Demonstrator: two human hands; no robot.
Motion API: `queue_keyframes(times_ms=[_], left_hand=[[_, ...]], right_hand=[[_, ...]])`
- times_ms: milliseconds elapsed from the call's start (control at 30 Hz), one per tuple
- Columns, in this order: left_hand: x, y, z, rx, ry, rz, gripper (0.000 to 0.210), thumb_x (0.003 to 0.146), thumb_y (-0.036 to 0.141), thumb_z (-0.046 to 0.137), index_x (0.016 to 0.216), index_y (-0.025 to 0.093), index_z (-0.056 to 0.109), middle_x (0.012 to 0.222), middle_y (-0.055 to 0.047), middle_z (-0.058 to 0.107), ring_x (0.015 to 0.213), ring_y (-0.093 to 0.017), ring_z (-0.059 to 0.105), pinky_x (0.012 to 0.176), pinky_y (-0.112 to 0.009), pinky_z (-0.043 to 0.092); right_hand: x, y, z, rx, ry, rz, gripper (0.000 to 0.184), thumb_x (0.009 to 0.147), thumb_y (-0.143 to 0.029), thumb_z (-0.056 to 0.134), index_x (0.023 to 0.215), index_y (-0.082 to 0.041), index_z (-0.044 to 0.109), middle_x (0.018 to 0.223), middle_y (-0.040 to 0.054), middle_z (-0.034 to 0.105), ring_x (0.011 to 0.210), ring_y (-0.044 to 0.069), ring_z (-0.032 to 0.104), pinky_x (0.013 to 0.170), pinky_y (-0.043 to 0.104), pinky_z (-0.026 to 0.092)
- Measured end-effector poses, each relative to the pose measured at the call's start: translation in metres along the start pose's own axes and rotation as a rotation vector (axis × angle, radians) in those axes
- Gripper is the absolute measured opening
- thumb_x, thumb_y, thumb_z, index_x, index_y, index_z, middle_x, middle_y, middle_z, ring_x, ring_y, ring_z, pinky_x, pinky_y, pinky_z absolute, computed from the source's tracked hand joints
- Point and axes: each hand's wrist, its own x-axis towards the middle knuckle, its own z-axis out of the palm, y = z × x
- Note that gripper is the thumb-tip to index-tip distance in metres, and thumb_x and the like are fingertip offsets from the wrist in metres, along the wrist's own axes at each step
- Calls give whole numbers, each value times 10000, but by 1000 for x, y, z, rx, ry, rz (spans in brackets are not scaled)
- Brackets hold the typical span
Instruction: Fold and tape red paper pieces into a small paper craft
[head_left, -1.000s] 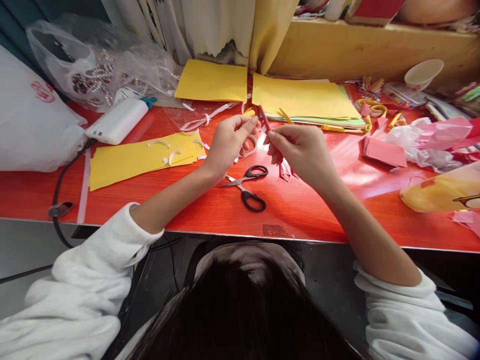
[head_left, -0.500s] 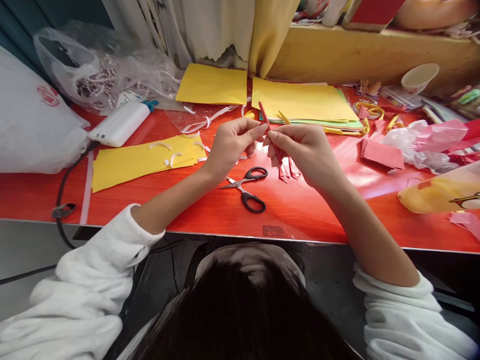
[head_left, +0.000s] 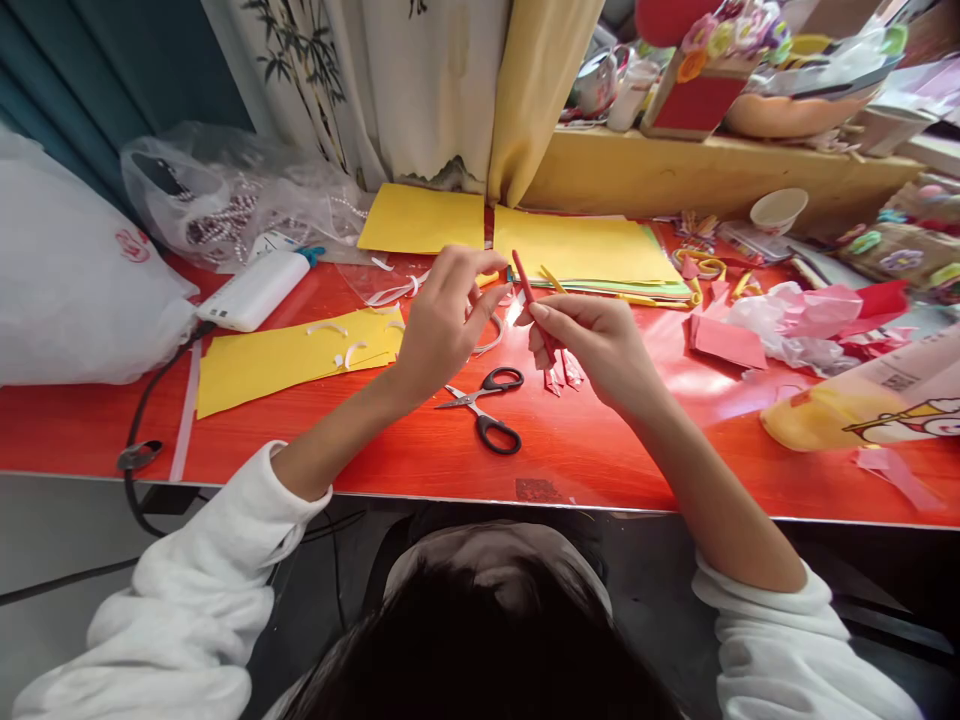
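Right hand [head_left: 596, 345], red stick [head_left: 522, 276] partly hidden

Table [head_left: 615, 470] bright | pale glare between middle and right edge | floor [head_left: 645, 575] beyond front edge dim | plastic cup [head_left: 862, 400] at right edge looks stretched | back right corner slightly soft

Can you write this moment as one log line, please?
right hand: holds red stick | left hand: open, near the stick | scissors: open, on red table
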Motion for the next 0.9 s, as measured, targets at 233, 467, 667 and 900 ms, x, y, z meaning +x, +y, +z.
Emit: queue_keyframes(times_ms=[233, 467, 667, 900], left_hand=[[2, -8, -13, 323, -104, 434, 176, 883, 333, 496, 995, 231, 586, 950, -64, 615, 935, -195, 590, 879, -377, 431], [3, -7, -14, 277, -126, 360, 209, 850, 395, 533, 974, 242, 601, 900, -56, 615, 921, -207, 599, 858, -393, 429], [0, -10, -13, 271, -141, 361, 217, 849, 390, 536, 1004, 258, 612, 904, -49, 617, 922, -202, 592, 854, -385, 418], [-2, -9, -11, 468, -13, 601, 219, 873, 284, 513, 1077, 279, 591, 910, -35, 641, 828, -174, 569, 737, -334, 392]], right_hand=[[-7, -11, -1, 63, -10, -5, 302, 859, -385, 552, 659, -163, 593, 566, -19, 543, 477, 64, 510, 463, 220, 417], [-11, -18, -1, 16, -2, 10, 332, 862, -401, 544, 622, -175, 590, 529, -17, 533, 476, 73, 499, 462, 231, 402], [-13, -18, -1, -8, 15, -8, 318, 871, -379, 534, 631, -180, 597, 539, -11, 548, 476, 82, 497, 461, 244, 395], [-14, -18, -2, -37, 18, -34, 308, 874, -356, 534, 625, -187, 601, 523, -15, 547, 466, 83, 486, 462, 251, 391]])
